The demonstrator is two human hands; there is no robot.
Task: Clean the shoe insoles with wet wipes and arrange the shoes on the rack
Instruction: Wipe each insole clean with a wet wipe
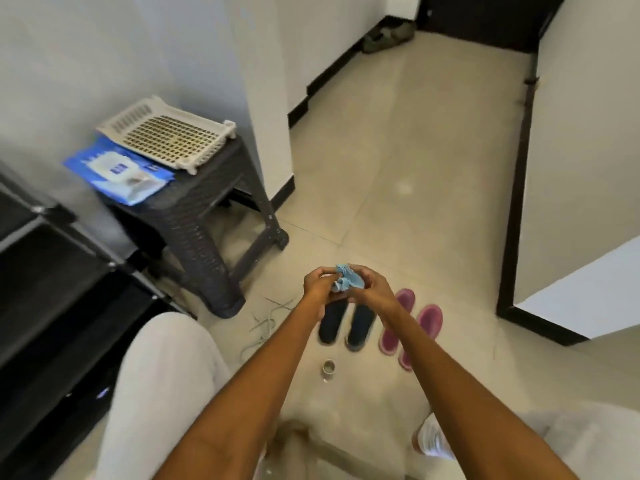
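Insoles lie on the floor at lower centre of the frame: a dark pair [347, 322] side by side, and a pink pair [412, 327] just to their right, partly hidden behind the right forearm.

Grip: both hands are held together above the dark insoles, bunching a crumpled blue wipe [346, 280]. Left hand [320, 284] has fingers curled round the wipe's left side; right hand [372, 287] pinches its right side. The wipe is off the floor and touches no insole.

Outward: a small roll, tape by the look [328, 368], sits on the tiles just below the dark pair. Loose laces or cords [268, 322] lie to the left. The dark woven stool [204, 216] at centre left carries the blue wipes pack [119, 171] and a pale perforated tray [166, 133]. The black shoe rack [52, 278] fills the lower left; no shoes are visible on the part in view. A white shoe [431, 439] shows at lower right.

Progress, as a judgement: wipe in hand, insoles laid out. I cannot tell whether any insole has been wiped. Refitting them and racking the shoes appears still to come.
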